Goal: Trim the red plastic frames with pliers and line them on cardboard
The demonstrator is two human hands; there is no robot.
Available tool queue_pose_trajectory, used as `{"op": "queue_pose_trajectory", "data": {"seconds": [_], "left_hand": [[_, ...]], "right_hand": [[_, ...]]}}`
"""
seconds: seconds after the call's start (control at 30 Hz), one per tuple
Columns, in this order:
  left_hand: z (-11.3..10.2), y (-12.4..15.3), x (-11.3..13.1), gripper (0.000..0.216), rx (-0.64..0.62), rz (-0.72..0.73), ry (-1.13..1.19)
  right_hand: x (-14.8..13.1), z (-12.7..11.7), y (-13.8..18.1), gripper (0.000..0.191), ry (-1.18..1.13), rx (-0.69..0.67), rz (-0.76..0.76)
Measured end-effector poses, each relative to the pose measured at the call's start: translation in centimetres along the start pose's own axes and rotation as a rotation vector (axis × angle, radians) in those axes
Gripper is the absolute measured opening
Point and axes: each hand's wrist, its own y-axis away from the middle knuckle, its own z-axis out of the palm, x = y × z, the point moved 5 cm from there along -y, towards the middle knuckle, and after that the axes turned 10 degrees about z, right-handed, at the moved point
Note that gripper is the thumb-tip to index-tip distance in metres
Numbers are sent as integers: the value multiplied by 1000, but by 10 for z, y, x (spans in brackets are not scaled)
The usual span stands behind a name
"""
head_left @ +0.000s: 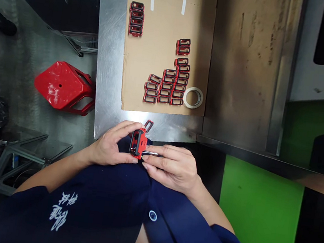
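My left hand (118, 144) is closed, thumb and fingers pinching a red-and-black plastic frame (142, 143) by its two ends. This frame is tilted on edge in front of my shirt, just off the table's near edge. My right hand (174, 165) is closed around slim silvery tweezers (150, 152), whose tip meets the frame's red side. The fingertips of that hand are close to the frame's lower end. Just beyond the held frame, a small dark rectangular frame with red edging (149, 126) lies on the metal table.
A cardboard sheet (147, 48) covers much of the metal table (110, 52). Several similar frames (166, 85) stand in rows on it, with another stack (136, 20) at far left. A tape roll (193, 97) lies to the right. A red stool (63, 85) stands left of the table.
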Motion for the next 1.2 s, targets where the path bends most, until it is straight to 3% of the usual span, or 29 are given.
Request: {"op": "queue_pose_trajectory", "data": {"seconds": [0.23,0.5,0.7,0.97,1.1,1.2], "left_hand": [[-1,0,1,98,-50,34,-12],[-2,7,-4,99,-21,-17,-16],[2,15,-11,98,0,-111,122],[8,22,-16,97,67,-197,315],[7,27,-18,96,47,-211,275],[-1,10,-55,89,77,-275,168]], "right_hand": [[-5,-2,-2,12,50,-110,5],[-9,1,-1,16,100,-124,-29],[-12,2,1,15,132,-99,-40],[-6,-4,9,23,27,31,112],[25,0,21,25,-105,129,331],[87,13,50,34,-333,342,777]]}}
